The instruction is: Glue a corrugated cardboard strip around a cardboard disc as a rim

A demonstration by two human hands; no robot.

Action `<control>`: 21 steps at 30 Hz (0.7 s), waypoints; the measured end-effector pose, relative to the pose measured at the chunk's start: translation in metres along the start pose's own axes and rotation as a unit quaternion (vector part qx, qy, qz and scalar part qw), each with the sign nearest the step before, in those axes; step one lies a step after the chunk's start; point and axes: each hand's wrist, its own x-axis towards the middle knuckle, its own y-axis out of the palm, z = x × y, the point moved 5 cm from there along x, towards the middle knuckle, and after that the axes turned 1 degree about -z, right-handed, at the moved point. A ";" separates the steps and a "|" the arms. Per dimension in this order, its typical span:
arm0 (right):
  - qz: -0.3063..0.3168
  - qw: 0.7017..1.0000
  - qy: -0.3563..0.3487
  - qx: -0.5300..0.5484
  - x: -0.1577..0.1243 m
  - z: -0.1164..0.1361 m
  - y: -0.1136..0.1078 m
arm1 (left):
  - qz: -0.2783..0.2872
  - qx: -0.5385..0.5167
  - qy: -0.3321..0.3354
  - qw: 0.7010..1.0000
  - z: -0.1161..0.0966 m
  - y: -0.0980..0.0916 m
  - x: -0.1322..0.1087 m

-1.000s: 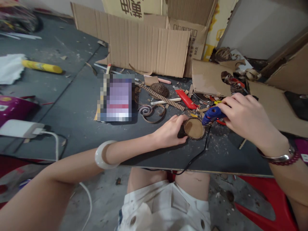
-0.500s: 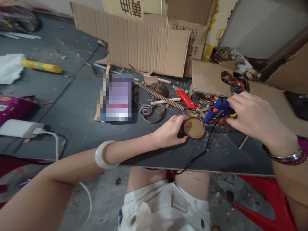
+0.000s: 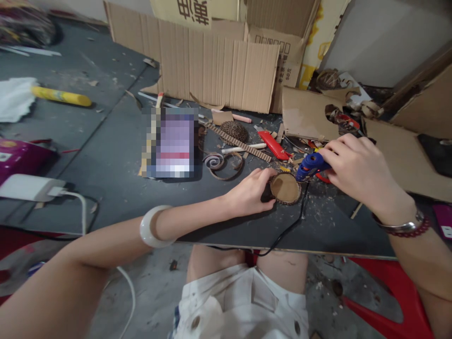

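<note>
Dark work table [image 3: 328, 230], strewn with shavings: round corrugated-cardboard disc [image 3: 285, 188], red utility knife [image 3: 273, 145], cardboard spiral [image 3: 222, 163], corrugated strip [image 3: 236, 142], pixelated flat object, possibly a phone [image 3: 173, 143].

My right hand [image 3: 360, 172] wraps the blue glue gun [image 3: 310, 165], hiding its grip, and a red piece [image 3: 323, 179] sits half hidden beneath my fingers [image 3: 339, 157]. Under my left hand [image 3: 249, 193], a dark object [image 3: 267, 194] is mostly covered, so I can't tell what it is. Left of those fingers, a flat device [image 3: 173, 143] is pixelated beyond reading. Past my right fingers, the heaped scraps [image 3: 344, 120] are too jumbled to tell apart, and farther ahead the printed carton [image 3: 180, 9] runs off the top edge.
</note>
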 end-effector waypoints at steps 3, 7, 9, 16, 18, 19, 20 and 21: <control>-0.014 1.000 -0.005 -0.009 0.004 0.003 -0.001 | -0.002 0.001 0.004 1.000 -0.001 0.000 0.000; -0.034 0.999 -0.009 0.000 0.009 0.005 0.000 | -0.001 0.000 0.011 1.000 -0.001 -0.001 0.000; -0.038 0.999 -0.009 0.009 0.009 0.005 0.002 | -0.001 -0.005 0.010 1.000 -0.001 -0.001 0.000; -0.078 0.993 0.030 0.077 0.006 0.005 0.017 | -0.009 -0.033 -0.005 0.999 0.001 0.000 0.000; -0.089 0.990 0.040 0.103 0.004 0.006 0.020 | -0.012 -0.039 -0.006 0.999 0.003 0.001 0.000; -0.092 0.988 0.044 0.115 0.004 0.007 0.021 | -0.015 -0.042 -0.005 0.999 0.003 0.001 0.000; -0.093 0.987 0.047 0.126 0.003 0.008 0.023 | -0.016 -0.046 -0.003 0.999 0.004 0.001 0.000; -0.094 0.985 0.048 0.137 0.003 0.009 0.024 | -0.017 -0.050 -0.002 0.999 0.004 0.002 0.000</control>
